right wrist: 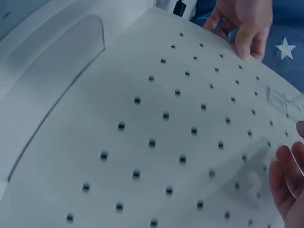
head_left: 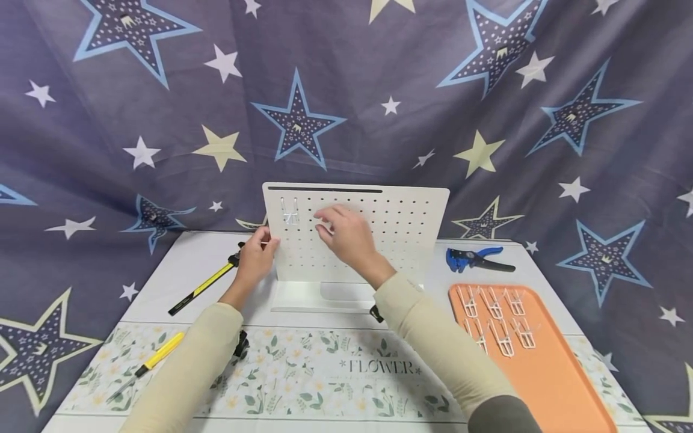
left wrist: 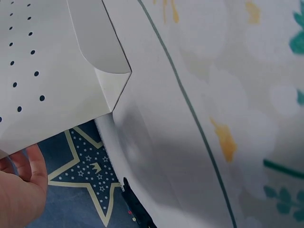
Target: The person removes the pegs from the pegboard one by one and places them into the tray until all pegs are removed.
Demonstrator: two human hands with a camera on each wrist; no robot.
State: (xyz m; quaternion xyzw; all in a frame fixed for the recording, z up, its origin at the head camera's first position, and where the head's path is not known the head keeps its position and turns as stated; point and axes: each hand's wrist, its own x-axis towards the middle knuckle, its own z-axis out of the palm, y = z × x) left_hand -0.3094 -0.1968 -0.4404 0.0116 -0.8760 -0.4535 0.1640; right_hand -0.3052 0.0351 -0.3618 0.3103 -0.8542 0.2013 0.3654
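Observation:
A white pegboard [head_left: 408, 207] stands upright on its base in the middle of the table, with a slot along its top. Its left edge is gripped by my left hand [head_left: 257, 255], thumb on the front face; in the left wrist view the hand [left wrist: 21, 190] shows at that edge. One wire hook [head_left: 290, 215] hangs in the upper left holes, also visible as a blurred hook [right wrist: 281, 100] in the right wrist view. My right hand [head_left: 349, 237] hovers before the board, right of this hook, fingers loosely bent and thumb apart. Nothing shows between those fingers.
To the right, an orange tray [head_left: 552, 391] carries several white wire hooks [head_left: 494, 304]. Blue-and-black pliers [head_left: 476, 260] lie behind it. A black-and-yellow bar tool [head_left: 208, 282] and a yellow-handled tool [head_left: 162, 352] lie left. A star-patterned curtain [head_left: 346, 144] hangs behind.

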